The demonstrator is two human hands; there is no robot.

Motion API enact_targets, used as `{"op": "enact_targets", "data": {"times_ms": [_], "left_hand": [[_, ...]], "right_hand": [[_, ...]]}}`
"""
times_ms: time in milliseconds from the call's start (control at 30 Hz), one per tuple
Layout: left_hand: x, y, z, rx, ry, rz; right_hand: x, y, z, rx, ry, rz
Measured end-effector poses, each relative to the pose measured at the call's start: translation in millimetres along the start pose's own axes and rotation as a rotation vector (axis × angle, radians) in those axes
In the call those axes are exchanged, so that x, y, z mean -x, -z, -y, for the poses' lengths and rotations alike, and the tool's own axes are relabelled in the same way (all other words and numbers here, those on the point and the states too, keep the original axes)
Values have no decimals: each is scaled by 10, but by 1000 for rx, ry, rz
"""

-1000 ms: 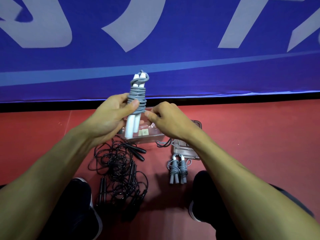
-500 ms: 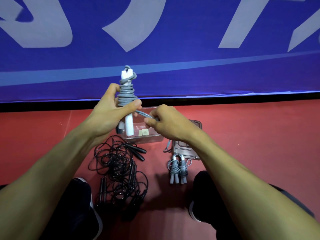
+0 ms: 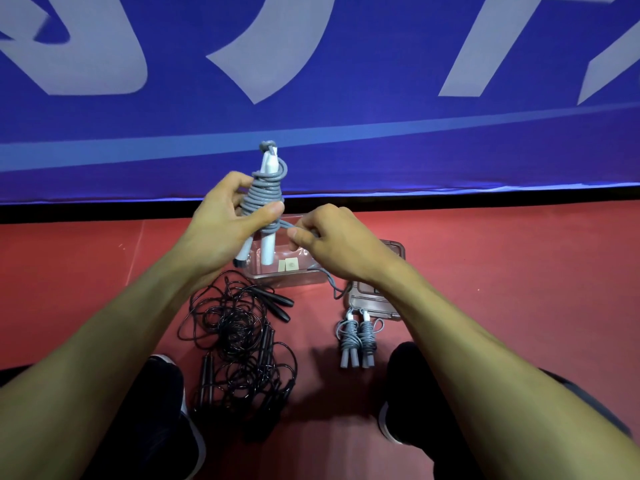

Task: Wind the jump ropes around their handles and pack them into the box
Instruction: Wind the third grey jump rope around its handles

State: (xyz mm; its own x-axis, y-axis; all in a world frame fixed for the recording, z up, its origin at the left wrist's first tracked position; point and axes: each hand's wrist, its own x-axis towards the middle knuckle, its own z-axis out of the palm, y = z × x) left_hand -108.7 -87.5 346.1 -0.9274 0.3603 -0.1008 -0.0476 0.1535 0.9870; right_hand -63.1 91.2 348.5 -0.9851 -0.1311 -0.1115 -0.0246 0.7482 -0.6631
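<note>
My left hand (image 3: 227, 225) grips a grey jump rope (image 3: 265, 194) wound around its two white handles, held upright above the clear plastic box (image 3: 294, 277). Just to its right, my right hand (image 3: 332, 242) pinches the loose grey end of that rope, which trails down past the box. A second grey rope (image 3: 356, 336), fully wound on its handles, lies on the red floor in front of the box lid (image 3: 375, 299). A tangled heap of black jump ropes (image 3: 239, 336) lies on the floor to the left.
A blue banner with pale letters (image 3: 311, 98) stands close behind the box. My dark shoes (image 3: 162, 403) flank the ropes at the bottom. The floor is a red mat (image 3: 519, 289).
The wound bundle in my left hand has turned and tilted, so both white handles show side by side again. My right hand has drawn the loose rope end closer to the bundle.
</note>
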Motion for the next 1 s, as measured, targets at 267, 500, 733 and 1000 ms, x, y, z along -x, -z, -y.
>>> {"op": "enact_targets", "data": {"times_ms": [267, 500, 733, 1000], "left_hand": [[24, -2, 4, -102, -60, -2], [46, -45, 8, -149, -34, 12], [35, -32, -15, -169, -8, -82], [35, -103, 17, 59, 54, 139]], "right_hand": [[3, -13, -8, 9, 37, -3], [-2, -41, 29, 1, 66, 25], [1, -4, 5, -9, 36, -5], [-10, 6, -42, 65, -9, -52]]}}
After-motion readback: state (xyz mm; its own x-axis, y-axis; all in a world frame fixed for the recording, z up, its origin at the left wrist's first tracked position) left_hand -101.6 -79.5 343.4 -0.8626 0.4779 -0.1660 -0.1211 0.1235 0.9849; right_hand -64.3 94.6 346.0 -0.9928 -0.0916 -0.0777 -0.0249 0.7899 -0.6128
